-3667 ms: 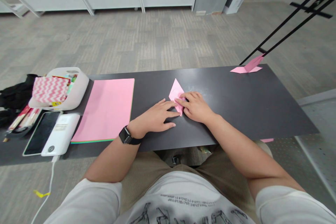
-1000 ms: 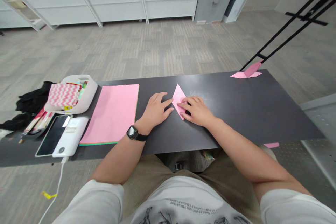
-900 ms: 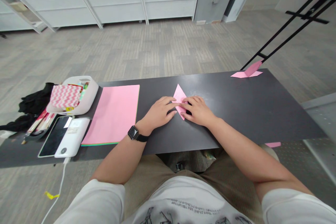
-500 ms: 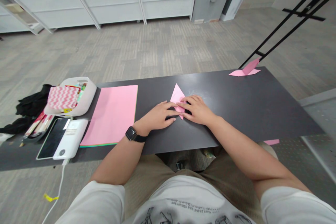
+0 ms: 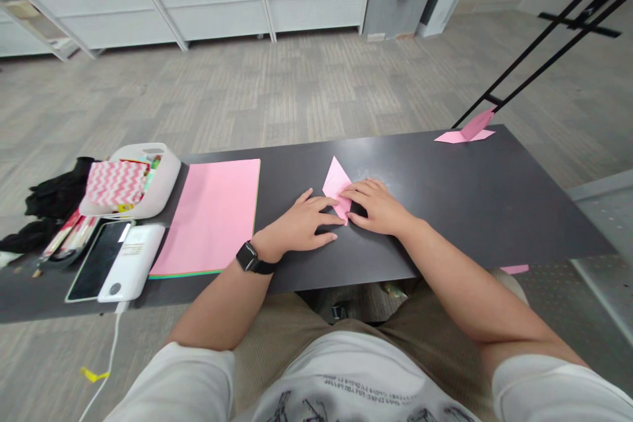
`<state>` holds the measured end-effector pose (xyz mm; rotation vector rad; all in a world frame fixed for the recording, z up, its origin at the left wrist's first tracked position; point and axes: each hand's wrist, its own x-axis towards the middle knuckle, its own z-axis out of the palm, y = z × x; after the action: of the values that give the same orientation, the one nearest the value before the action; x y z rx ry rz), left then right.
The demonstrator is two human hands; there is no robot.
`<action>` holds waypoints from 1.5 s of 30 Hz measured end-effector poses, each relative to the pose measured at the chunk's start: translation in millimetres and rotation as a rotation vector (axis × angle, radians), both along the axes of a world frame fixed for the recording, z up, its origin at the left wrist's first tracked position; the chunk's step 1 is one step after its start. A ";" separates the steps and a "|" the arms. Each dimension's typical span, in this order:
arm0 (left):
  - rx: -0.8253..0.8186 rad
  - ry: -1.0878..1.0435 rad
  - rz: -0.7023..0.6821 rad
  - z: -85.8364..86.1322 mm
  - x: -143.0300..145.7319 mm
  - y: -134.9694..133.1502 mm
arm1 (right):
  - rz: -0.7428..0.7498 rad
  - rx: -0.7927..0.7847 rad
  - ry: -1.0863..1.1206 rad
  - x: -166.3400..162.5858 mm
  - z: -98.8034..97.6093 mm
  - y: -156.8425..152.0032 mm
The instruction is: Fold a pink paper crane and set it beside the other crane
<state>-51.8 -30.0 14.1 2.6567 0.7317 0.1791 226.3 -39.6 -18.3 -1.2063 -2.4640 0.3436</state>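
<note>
A small folded pink paper [image 5: 335,179] lies pointed on the dark table [image 5: 469,198]. My left hand [image 5: 301,227], with a black watch on its wrist, lies flat with fingers stretched out, and its fingertips press the paper's lower left edge. My right hand [image 5: 378,206] rests on the paper's right side, fingers laid flat and pressing it down. The lower part of the paper is hidden under both hands.
A stack of pink sheets [image 5: 212,214] lies left of my hands. Further left are a white tray [image 5: 161,188] with a zigzag-patterned pouch, a phone [image 5: 96,260], a white power bank [image 5: 131,262] and pens. Another folded pink piece [image 5: 465,132] sits at the far right corner.
My left hand slid along the paper's left edge toward me, fingers now flat near its lower tip. The right hand stayed pressing the paper. The view shifted slightly.
</note>
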 end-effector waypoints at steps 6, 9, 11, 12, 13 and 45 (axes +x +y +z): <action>-0.001 -0.030 0.051 -4.4 3.6 2.7 | 0.007 0.022 0.053 2.2 -3.7 2.6; 0.038 -0.050 0.059 -7.6 5.8 3.7 | -0.059 0.066 0.088 2.3 -6.2 4.3; 0.066 -0.074 0.061 -8.6 7.2 4.2 | -0.123 0.105 0.074 1.9 -7.5 5.5; 0.074 -0.091 0.056 -8.9 8.0 4.6 | -0.145 0.116 0.059 1.7 -8.1 6.1; 0.075 -0.111 0.047 -9.3 8.9 5.2 | -0.157 0.118 0.042 1.5 -8.5 6.7; -0.025 -0.208 0.646 -25.1 19.5 24.6 | -0.315 -0.090 -0.015 -29.5 4.5 27.1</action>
<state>-32.3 -5.4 -11.0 2.2396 1.4734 0.5969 196.8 -12.5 -13.8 -1.6100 -2.2417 0.3598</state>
